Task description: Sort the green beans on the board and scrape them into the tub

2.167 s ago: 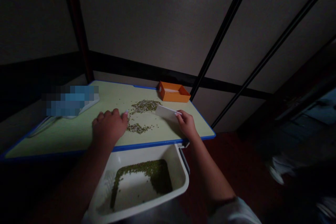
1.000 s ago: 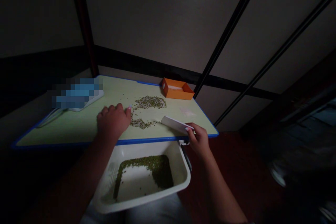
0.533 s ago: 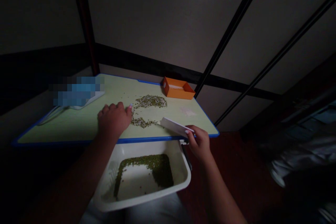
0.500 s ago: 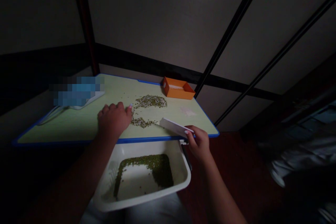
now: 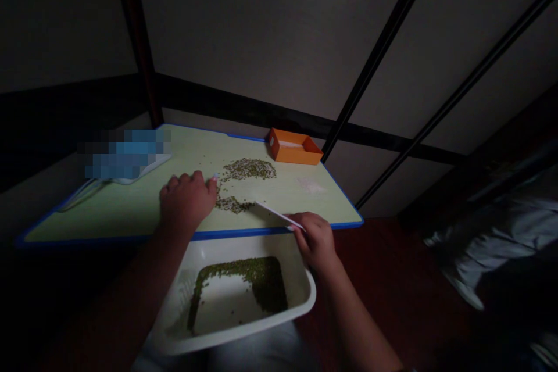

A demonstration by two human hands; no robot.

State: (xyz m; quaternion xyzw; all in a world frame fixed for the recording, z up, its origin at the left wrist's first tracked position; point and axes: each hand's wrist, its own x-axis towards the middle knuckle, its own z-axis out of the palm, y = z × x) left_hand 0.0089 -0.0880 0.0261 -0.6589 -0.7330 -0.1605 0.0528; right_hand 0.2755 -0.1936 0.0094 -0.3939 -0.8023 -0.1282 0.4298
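My left hand [image 5: 185,202] rests curled on the pale green table [image 5: 131,215], knuckles up, right beside a small heap of green beans [image 5: 233,204]. A larger patch of beans [image 5: 249,169] lies further back. My right hand [image 5: 314,239] pinches a thin white card [image 5: 274,215] near the table's front edge; the card's far tip lies close to the small heap. Below the edge, on my lap, sits a white tub [image 5: 300,279] holding many green beans [image 5: 257,282].
An orange box [image 5: 294,150] stands at the table's back right corner. A blurred blue-and-white object [image 5: 124,154] lies at the back left. The table has a blue rim [image 5: 244,233]. Dark wall panels rise behind; dim floor and cloth lie to the right.
My right hand has swung the white card leftward and lower along the front edge, toward the small bean heap, turning it nearly edge-on. My left hand has stayed put.
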